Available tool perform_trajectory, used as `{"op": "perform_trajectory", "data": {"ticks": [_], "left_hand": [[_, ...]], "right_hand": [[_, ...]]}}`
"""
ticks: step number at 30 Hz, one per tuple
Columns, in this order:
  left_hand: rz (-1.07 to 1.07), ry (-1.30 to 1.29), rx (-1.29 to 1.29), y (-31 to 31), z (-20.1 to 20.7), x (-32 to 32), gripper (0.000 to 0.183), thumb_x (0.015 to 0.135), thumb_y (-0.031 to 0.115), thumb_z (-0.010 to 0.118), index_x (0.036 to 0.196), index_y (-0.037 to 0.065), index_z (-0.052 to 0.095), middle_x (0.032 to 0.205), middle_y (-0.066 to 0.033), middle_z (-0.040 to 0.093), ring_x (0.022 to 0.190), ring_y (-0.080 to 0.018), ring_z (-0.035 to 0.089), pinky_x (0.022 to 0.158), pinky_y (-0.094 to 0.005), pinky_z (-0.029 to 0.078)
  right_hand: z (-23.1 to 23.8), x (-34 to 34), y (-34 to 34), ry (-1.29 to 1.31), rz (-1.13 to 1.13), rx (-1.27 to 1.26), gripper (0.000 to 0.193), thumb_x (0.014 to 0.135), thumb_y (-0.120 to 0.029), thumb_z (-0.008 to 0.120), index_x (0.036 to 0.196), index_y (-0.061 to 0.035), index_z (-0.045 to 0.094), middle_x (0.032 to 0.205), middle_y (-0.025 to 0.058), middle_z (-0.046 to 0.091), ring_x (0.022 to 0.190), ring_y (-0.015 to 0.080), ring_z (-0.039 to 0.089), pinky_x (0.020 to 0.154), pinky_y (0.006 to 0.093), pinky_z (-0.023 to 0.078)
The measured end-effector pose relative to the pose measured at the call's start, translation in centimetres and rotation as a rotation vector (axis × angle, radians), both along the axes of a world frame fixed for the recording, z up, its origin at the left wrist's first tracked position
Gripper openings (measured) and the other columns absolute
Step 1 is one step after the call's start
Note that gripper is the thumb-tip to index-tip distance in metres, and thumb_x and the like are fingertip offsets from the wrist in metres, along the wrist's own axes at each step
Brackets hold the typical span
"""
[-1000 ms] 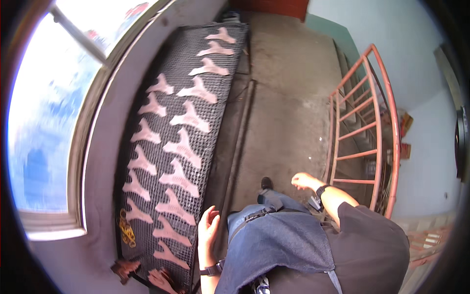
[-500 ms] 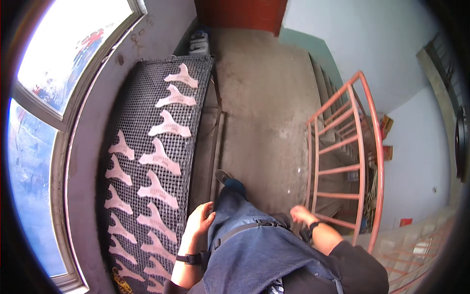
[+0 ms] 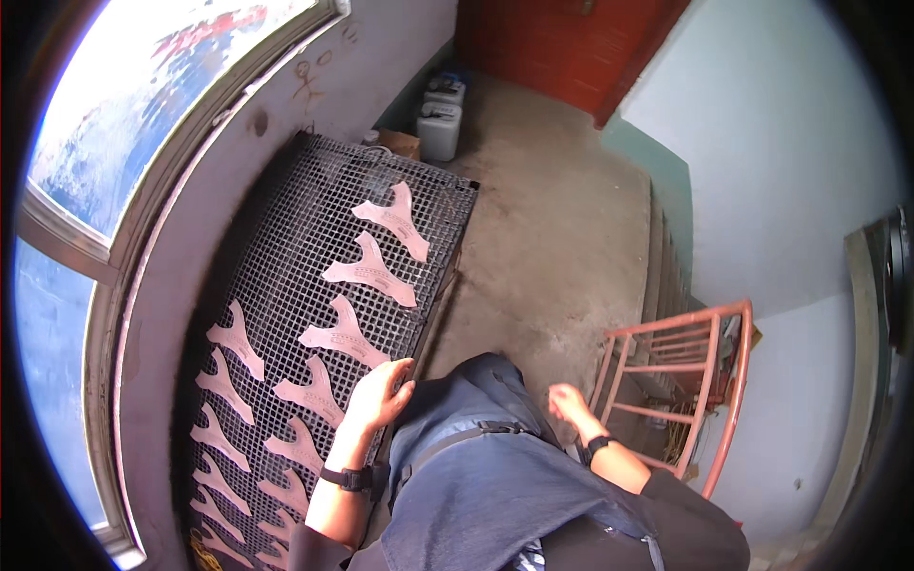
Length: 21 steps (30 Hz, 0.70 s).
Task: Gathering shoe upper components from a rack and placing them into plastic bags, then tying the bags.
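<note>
My left hand point(image 3: 379, 395) hangs by the right edge of a dark mesh rack point(image 3: 333, 181), its fingers loosely bent and the thumb apart, with nothing seen in it. On the mesh lie two rows of flat, pale pink Y-shaped pieces; a piece in the right row point(image 3: 341, 331) is close to that hand in the picture, and a left-row piece point(image 3: 238, 341) lies toward the window. My right hand point(image 3: 569, 403) is held low in front of my right side, fingers curled in, with no object visible in it. Both wrists wear black bands.
To the right, a reddish metal railing point(image 3: 712, 357) borders descending stairs point(image 3: 662, 257). White plastic jugs point(image 3: 439, 131) and a cardboard box point(image 3: 400, 145) stand beyond the rack's far end. A red door point(image 3: 571, 48) is ahead, and a window point(image 3: 57, 352) runs along the left.
My view has moved forward along the rack and turned, so the far jugs and door look nearer. Both hands stay empty-looking at my sides; no piece has visibly been moved.
</note>
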<state>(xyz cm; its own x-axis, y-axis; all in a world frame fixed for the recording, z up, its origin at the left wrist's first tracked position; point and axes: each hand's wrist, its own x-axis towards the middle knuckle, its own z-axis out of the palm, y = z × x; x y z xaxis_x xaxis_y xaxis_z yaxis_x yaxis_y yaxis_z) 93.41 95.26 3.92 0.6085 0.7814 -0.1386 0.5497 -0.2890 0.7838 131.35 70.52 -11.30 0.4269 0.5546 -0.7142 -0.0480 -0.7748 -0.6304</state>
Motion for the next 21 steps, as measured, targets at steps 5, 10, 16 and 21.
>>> {"op": "perform_trajectory", "data": {"ticks": [5, 10, 16, 21], "left_hand": [[0.392, 0.123, -0.073, -0.4, 0.7, -0.6, 0.045, 0.087, 0.018, 0.069, 0.129, 0.007, 0.06, 0.114, -0.0147, 0.068, 0.104, -0.0279, 0.067, 0.092, -0.0363, 0.053], [0.94, 0.072, -0.294, -9.1, -3.0, 0.7, 0.047, 0.085, 0.01, 0.071, 0.131, 0.006, 0.06, 0.112, -0.011, 0.069, 0.102, -0.0212, 0.067, 0.092, -0.0342, 0.052], [1.806, -0.237, -0.732, -23.6, -10.1, 11.2, 0.041, 0.093, 0.011, 0.063, 0.133, 0.001, 0.058, 0.1, -0.0053, 0.068, 0.087, -0.0115, 0.063, 0.081, -0.0254, 0.051], [2.197, -0.4, -1.06, -34.3, -12.2, 26.1, 0.038, 0.096, 0.014, 0.058, 0.134, 0.008, 0.054, 0.095, -0.0045, 0.068, 0.072, -0.0115, 0.064, 0.055, -0.0247, 0.048]], "right_hand": [[5.8, 1.6, 26.6, -0.473, 0.668, 0.516, 0.027, 0.088, -0.02, 0.063, 0.113, -0.0091, 0.065, 0.105, 0.015, 0.068, 0.095, 0.0326, 0.067, 0.083, 0.041, 0.054], [9.8, -3.5, 47.7, -0.539, 1.436, 1.18, 0.037, 0.078, -0.013, 0.066, 0.115, -0.0106, 0.061, 0.106, 0.0095, 0.061, 0.108, 0.0304, 0.057, 0.091, 0.0431, 0.049], [8.7, -8.9, 59.5, -0.728, 2.403, 1.595, 0.038, 0.08, -0.016, 0.066, 0.118, -0.0131, 0.065, 0.118, 0.006, 0.062, 0.124, 0.0261, 0.051, 0.094, 0.0383, 0.044], [8.8, -10.4, 61.8, -0.669, 2.62, 1.582, 0.012, 0.083, -0.019, 0.059, 0.092, -0.0118, 0.061, 0.095, 0.0028, 0.057, 0.1, 0.0216, 0.054, 0.086, 0.0368, 0.044]]}}
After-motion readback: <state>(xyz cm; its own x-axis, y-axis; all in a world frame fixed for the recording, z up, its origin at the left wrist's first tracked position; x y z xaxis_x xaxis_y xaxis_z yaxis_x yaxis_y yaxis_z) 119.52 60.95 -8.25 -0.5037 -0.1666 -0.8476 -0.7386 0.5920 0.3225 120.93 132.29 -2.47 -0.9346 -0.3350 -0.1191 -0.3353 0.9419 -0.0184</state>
